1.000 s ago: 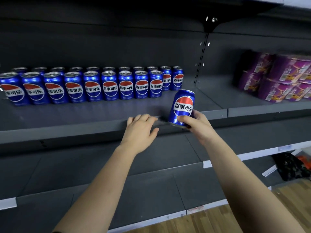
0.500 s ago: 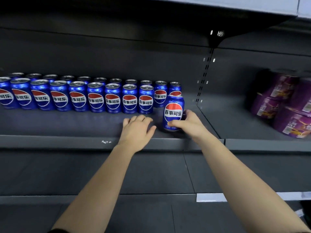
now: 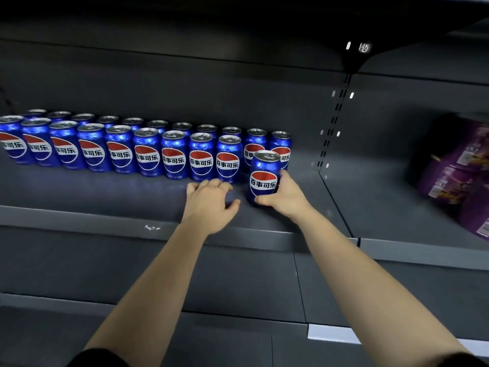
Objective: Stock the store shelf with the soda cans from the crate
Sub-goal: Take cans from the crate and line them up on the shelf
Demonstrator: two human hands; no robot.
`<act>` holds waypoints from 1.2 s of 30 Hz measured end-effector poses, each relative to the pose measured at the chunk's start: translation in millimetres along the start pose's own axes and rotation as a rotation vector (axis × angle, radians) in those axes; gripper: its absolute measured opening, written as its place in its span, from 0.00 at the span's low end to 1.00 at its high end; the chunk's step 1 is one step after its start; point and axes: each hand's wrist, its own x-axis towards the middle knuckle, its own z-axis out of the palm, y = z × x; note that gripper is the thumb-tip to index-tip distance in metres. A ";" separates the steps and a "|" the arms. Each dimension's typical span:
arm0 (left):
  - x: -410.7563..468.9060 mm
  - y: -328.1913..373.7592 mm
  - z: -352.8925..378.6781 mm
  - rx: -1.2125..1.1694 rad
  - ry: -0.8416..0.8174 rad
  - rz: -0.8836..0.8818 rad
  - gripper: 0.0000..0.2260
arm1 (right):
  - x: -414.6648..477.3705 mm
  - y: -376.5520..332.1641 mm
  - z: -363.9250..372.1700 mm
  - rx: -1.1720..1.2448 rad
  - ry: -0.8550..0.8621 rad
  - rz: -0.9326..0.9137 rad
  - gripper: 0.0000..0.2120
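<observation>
Mid-frame, the right hand [image 3: 284, 198] wraps the slick, probably full and heavy can [image 3: 263, 178] around its body, while the left hand [image 3: 210, 201] lies flat, fingers apart, on the shelf [image 3: 105, 192].

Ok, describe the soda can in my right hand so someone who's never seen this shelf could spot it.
Find the dark grey shelf holding two rows of blue soda cans. At the rows' right end, one can is out in front of the others, nearer the shelf edge. It alone is gripped by the right hand.
</observation>
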 end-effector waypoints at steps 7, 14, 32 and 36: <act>-4.0 -7.3 7.1 -0.069 0.066 -0.035 0.16 | 20.6 5.6 7.9 -0.019 0.024 0.043 0.37; -1.6 -10.0 10.2 -0.113 0.093 -0.057 0.14 | 39.3 -1.3 11.2 -0.073 0.061 0.108 0.33; -3.8 -8.8 7.5 -0.118 0.115 -0.052 0.15 | 46.1 1.2 23.4 -0.174 0.200 0.088 0.32; -7.1 -8.4 1.5 -0.097 0.096 -0.083 0.17 | 40.6 -8.3 23.3 -0.100 0.202 0.143 0.31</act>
